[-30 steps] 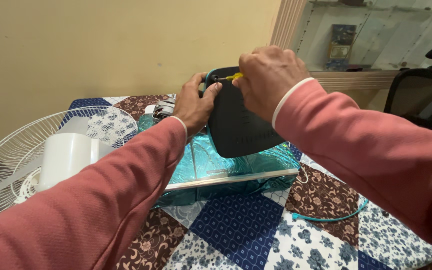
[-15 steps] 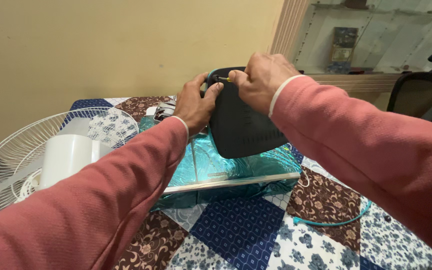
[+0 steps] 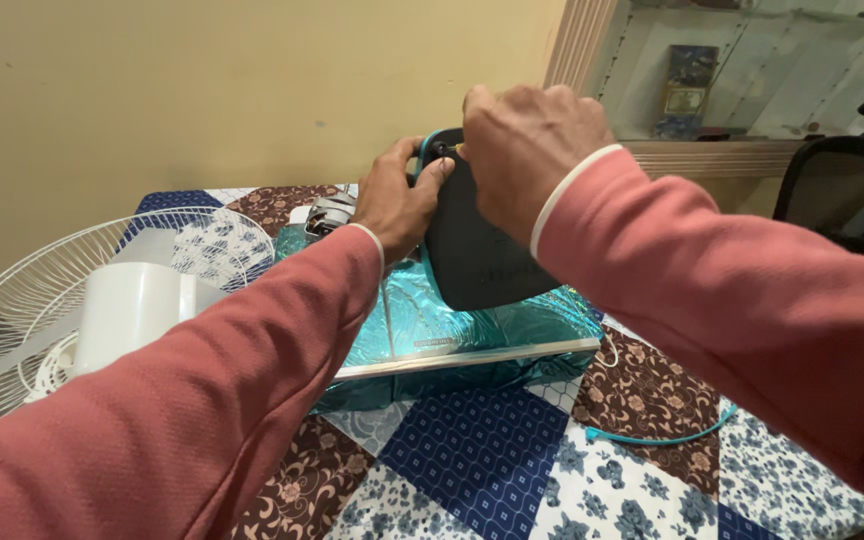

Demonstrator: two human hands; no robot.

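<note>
My left hand (image 3: 397, 205) clamps the dark cover (image 3: 472, 255) upright near the table's (image 3: 472, 470) far edge; right hand (image 3: 522, 160) fist closed on a tool, steadied for access.

We count two hands, left hand (image 3: 400, 205) and right hand (image 3: 522, 160), on one dark cover (image 3: 472, 255). There's one white fan grille (image 3: 12, 300), one teal cord (image 3: 662, 437), one patchwork cloth (image 3: 472, 470). One teal box (image 3: 452, 335) too.

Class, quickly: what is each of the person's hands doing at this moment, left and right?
Left hand: closed on the top edge of the dark cover, steadying it.
Right hand: closed in a fist at the same edge; what it grips is mostly hidden.
</note>
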